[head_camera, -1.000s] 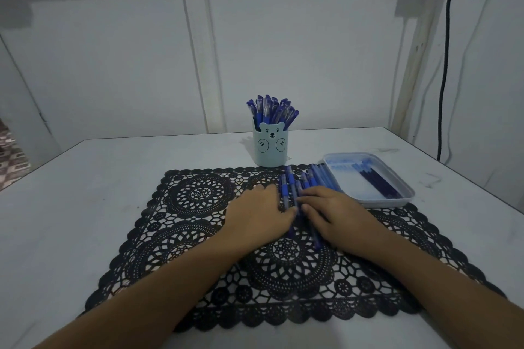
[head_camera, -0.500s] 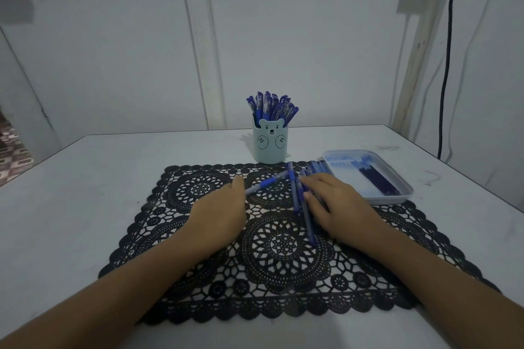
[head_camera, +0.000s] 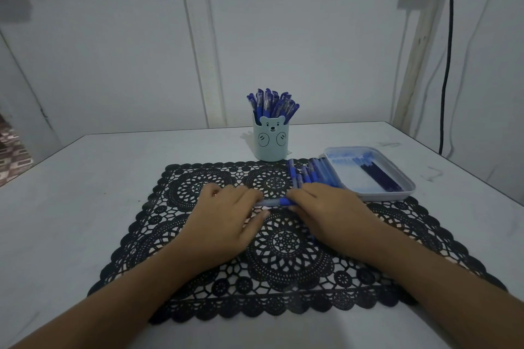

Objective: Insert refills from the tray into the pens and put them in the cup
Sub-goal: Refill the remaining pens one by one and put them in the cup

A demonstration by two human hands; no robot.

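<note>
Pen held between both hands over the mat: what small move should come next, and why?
Probably twist or pull the pen open. The left hand and right hand each grip one end of it, level over the mat, while the refills lie in the tray at the right, so the barrel likely must open first.

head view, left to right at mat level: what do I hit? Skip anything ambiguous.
left hand → pen gripped by both hands → right hand → tray → black cable. Skipped: cup and loose pens, which overlap others sideways.
</note>
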